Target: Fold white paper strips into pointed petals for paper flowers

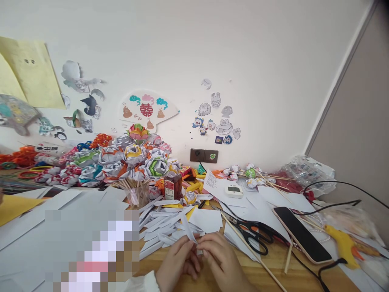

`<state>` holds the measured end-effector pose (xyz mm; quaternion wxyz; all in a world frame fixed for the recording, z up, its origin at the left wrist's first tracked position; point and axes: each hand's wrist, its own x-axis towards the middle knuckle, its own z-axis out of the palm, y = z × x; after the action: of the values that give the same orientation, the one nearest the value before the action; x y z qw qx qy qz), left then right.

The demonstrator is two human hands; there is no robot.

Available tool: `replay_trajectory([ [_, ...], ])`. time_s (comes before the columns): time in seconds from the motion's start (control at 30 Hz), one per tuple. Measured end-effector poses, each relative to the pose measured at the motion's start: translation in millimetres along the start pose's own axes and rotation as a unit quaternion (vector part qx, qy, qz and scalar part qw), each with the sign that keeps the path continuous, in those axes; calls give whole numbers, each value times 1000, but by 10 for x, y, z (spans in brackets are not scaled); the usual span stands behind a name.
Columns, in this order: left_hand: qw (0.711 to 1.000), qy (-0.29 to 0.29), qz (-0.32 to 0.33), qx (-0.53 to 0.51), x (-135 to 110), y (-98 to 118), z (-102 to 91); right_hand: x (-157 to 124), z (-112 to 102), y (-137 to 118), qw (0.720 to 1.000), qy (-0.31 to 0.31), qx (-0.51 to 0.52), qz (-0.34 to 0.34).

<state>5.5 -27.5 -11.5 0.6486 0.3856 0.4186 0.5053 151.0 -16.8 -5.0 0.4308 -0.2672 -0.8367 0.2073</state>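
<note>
Left hand [179,257] and right hand [223,257] pinched near end of paper strip [188,228]; long axis ran far, slightly left.

red 囍 [146,110] on a white wall fan [155,110], jar label [169,189] too small to read, illegible handwritten sheet [219,191]

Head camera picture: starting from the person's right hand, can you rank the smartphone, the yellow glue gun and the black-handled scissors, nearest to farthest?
1. Black-handled scissors: just beyond the right hand, to its right.
2. Smartphone: farther right, past the scissors.
3. Yellow glue gun: farthest right, on the phone's other side.
</note>
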Motion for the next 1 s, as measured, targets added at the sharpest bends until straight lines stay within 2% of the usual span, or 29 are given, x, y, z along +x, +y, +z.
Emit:
replay_trajectory([
  [0.13,1000,4,2,1,-18,15,-13,0,10,-3,1000,2,-3,3],
  [0.3,1000,-20,4,15,-26,56,-10,0,2,-7,999,-21,-37,8],
  [0.47,999,-2,-13,40,-6,51,-2,-13,1,14,997,-23,-57,47],
  [0.67,995,-31,-26,95,20,58,-1,-5,9,66,997,8,-22,78],
  [0.73,993,-44,-31,102,21,61,-3,-10,23,74,994,23,-2,106],
  [0.9,990,-86,-30,107,8,47,-18,-40,93,111,970,43,65,232],
  [1.0,987,-114,-29,106,6,43,-24,-33,122,142,957,55,114,263],
])
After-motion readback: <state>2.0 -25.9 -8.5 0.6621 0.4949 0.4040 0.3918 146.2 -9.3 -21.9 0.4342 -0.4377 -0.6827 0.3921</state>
